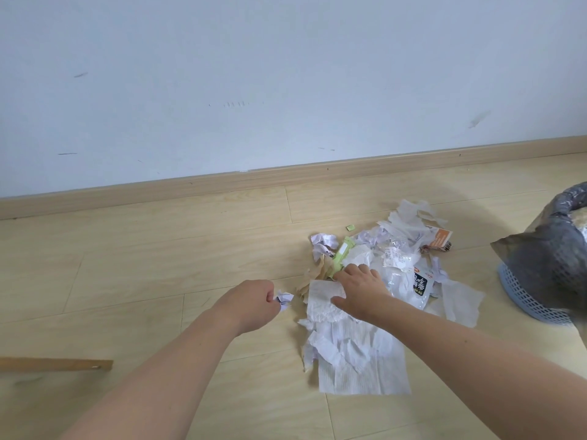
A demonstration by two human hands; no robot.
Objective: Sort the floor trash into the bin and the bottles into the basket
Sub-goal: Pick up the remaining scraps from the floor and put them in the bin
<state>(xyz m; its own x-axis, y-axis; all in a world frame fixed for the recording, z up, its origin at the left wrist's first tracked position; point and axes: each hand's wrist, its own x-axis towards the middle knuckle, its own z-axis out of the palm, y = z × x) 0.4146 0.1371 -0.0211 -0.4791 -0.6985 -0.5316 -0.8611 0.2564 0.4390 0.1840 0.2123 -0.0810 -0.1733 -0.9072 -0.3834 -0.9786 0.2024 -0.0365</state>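
Observation:
A heap of floor trash (390,274) lies on the wooden floor: white tissues, crumpled paper, a green wrapper (341,255), a white plastic bag with black print (416,285) and an orange-and-white carton (440,238). My left hand (254,304) pinches a small crumpled paper scrap (283,299) just left of the heap. My right hand (359,285) lies over the heap with fingers spread, touching a white tissue (324,300) and the green wrapper. The bin (546,258), a blue mesh basket lined with a grey bag, stands at the right edge. No bottle is visible.
A large flat paper towel (365,366) lies nearest me, under the heap. A wooden stick (57,365) lies on the floor at the lower left. The wall and its wooden skirting board (222,185) run behind the heap. A tiny green scrap (350,227) lies apart.

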